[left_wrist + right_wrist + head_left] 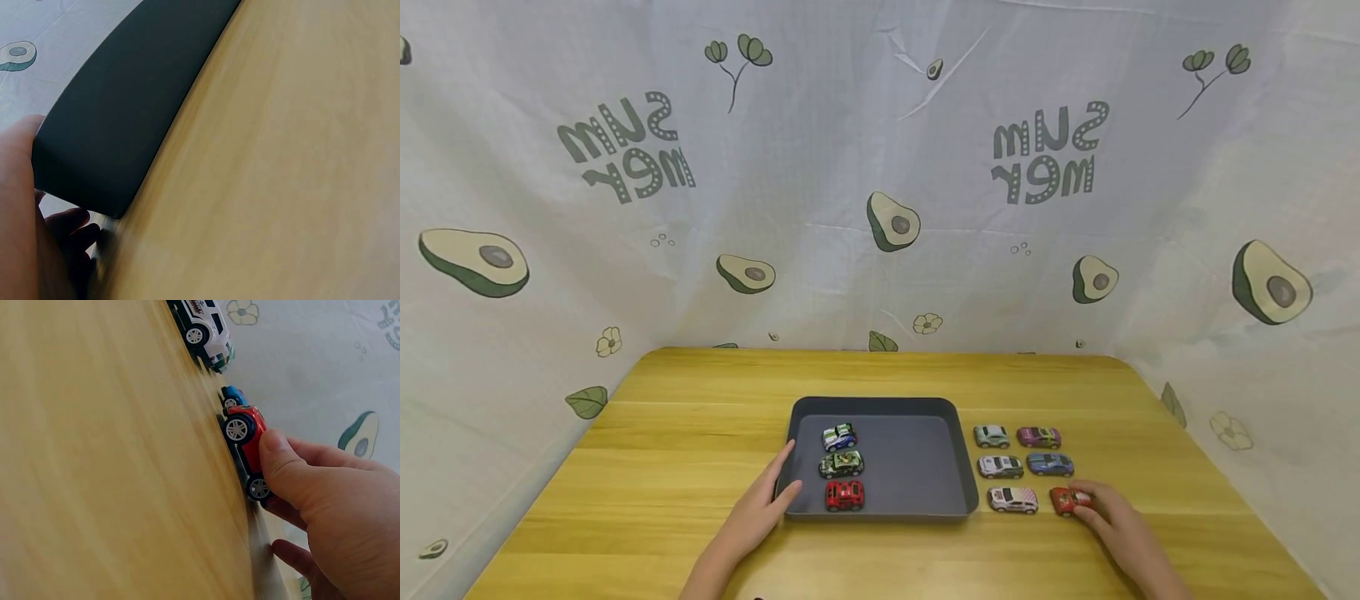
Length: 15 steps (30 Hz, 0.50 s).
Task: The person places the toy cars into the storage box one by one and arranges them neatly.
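My right hand (1117, 527) pinches a red toy car (1067, 501) between thumb and fingers at the near right of the group. In the right wrist view, the red car's wheels face the camera and my thumb (281, 459) presses its side. My left hand (756, 508) grips the left side of a dark grey tray (910, 467), thumb over the rim near the front corner. In the left wrist view, the tray's outer wall (119, 106) hides part of that hand. Inside the tray stand a white-and-blue car (839, 437), a green-and-black car (841, 463) and another red car (845, 495).
Right of the tray, in two columns, stand a pale green car (992, 436), a purple car (1039, 437), a white-and-black car (1000, 467), a blue car (1050, 464) and a white-and-pink car (1012, 499). A printed curtain (820, 167) hangs behind the wooden table (685, 433).
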Motion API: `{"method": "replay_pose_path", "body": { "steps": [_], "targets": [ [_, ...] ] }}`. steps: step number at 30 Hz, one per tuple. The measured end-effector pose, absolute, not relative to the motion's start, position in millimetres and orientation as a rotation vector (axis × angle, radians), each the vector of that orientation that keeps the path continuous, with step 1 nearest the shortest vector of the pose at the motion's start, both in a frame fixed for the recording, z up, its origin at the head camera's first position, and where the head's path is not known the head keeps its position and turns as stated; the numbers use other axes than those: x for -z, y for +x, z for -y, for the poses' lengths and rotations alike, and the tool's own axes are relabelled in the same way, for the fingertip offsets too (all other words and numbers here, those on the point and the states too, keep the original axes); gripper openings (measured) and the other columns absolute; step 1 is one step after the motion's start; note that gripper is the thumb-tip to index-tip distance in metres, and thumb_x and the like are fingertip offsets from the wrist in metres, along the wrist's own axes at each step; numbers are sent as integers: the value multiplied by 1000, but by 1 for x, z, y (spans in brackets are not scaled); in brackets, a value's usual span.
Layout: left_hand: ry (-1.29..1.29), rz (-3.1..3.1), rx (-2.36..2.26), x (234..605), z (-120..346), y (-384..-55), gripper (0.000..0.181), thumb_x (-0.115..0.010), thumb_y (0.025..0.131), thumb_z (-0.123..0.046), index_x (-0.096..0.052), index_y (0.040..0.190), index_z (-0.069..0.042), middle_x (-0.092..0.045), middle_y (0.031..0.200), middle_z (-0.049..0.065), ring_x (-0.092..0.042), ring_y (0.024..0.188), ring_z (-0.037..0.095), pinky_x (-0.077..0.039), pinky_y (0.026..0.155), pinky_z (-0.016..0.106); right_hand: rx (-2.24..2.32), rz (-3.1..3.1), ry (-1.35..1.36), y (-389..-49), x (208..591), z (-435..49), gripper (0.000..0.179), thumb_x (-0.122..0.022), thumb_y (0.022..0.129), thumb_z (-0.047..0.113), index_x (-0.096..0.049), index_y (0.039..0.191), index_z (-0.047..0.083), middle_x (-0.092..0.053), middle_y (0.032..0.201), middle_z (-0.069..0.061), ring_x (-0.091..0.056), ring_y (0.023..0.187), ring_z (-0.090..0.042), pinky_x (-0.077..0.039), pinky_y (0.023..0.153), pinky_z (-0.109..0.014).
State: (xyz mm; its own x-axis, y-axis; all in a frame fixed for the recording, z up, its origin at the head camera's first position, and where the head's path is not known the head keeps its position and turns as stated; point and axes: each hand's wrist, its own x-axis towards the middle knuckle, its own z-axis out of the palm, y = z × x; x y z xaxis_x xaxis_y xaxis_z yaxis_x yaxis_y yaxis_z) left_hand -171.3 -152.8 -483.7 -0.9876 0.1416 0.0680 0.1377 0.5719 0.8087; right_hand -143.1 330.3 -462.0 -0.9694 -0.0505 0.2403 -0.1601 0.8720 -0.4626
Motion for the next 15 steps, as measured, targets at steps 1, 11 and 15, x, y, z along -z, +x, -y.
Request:
{"method": "replay_pose_path", "body": {
  "steps": [1,11,15],
  "targets": [
    [247,-2783,-1431,484,153,-171,62,-47,92,-42,-22,145,-24,-27,148,13,-27,135,35,-25,107,56,-737,2828,157,-143,462,-330,30,-61,85,14,-59,110,-1,-60,110,-23,-52,104,-43,-41,85,-53],
    [234,-2778,-1427,483,153,-170,62,-47,92,-43,-22,145,-25,-28,148,13,-27,135,35,-26,107,55,-844,2895,46,-144,461,-336,36,-62,85,22,-58,111,-2,-61,108,-22,-57,89,-4,-50,79,-43],
    [236,-2786,-1427,483,152,-170,62,-48,91,-43,-22,145,-24,-28,148,13,-28,135,35,-26,106,56,-876,2837,55,-145,462,-337,32,-66,81,18,-61,104,-3,-63,101,-20,-39,82,20,-53,73,-39]
  ]
}}
